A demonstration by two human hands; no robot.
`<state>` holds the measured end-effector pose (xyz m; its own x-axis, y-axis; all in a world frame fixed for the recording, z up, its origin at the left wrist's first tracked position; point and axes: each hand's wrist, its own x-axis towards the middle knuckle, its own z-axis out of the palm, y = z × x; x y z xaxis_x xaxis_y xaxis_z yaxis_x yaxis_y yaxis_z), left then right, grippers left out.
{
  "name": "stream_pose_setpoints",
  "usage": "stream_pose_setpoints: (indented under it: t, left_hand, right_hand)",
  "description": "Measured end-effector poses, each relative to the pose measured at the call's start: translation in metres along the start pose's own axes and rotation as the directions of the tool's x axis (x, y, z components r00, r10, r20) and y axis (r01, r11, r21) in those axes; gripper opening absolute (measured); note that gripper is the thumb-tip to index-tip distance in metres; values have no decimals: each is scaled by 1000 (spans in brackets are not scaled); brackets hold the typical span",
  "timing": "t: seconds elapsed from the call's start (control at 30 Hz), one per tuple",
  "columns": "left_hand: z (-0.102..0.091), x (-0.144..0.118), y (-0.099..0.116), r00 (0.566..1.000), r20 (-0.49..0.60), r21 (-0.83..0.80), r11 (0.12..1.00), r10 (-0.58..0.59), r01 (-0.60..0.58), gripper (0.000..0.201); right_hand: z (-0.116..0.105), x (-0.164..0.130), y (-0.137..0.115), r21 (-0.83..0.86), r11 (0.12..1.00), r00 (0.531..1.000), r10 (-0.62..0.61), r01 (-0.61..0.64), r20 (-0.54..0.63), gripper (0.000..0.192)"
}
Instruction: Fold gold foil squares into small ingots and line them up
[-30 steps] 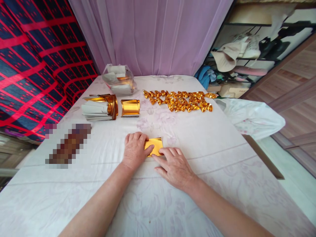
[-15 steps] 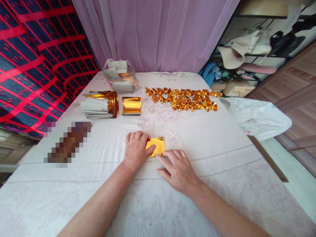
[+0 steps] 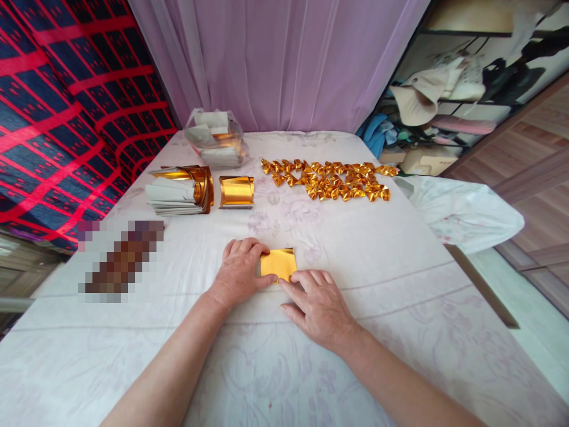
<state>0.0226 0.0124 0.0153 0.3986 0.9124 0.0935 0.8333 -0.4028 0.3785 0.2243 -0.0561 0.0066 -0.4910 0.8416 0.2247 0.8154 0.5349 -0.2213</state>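
A small folded sheet of gold foil paper lies flat on the white flowered cloth. My left hand rests on its left edge, fingers curled, thumb pressing the paper's lower left. My right hand lies flat just below and right of the sheet, its fingertips pressing the lower edge. Further back is a row of several folded gold paper pieces.
A stack of gold and white sheets and a curled gold sheet lie at the back left, with a clear plastic bag of paper behind them. A blurred-out object lies at the left. A white bag hangs at the right edge.
My left hand has slid slightly left and down, uncovering more of the gold sheet. My right fingertips have moved left along its lower edge.
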Motion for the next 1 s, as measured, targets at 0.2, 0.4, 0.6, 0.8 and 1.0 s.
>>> stream_pose_setpoints:
  t: [0.2, 0.4, 0.6, 0.8, 1.0]
  left_hand:
    - [1, 0, 4, 1000, -8, 29, 1000, -11, 11, 47]
    - [1, 0, 4, 1000, -7, 39, 999, -14, 14, 48]
    - [0, 0, 5, 1000, 13, 34, 999, -29, 28, 48]
    - [-2, 1, 6, 999, 36, 40, 998, -40, 39, 50]
    - [-1, 1, 5, 999, 30, 30, 999, -32, 31, 50]
  right_hand:
    - [0, 0, 1, -13, 1000, 1000, -8, 8, -18, 36]
    - [-1, 0, 2, -31, 999, 998, -29, 27, -62, 30]
    - [-3, -3, 4, -43, 999, 993, -27, 22, -117, 21]
    - [-4, -6, 11, -69, 997, 980, -36, 23, -195, 16]
    - [-7, -7, 14, -76, 997, 976, -36, 21, -215, 17]
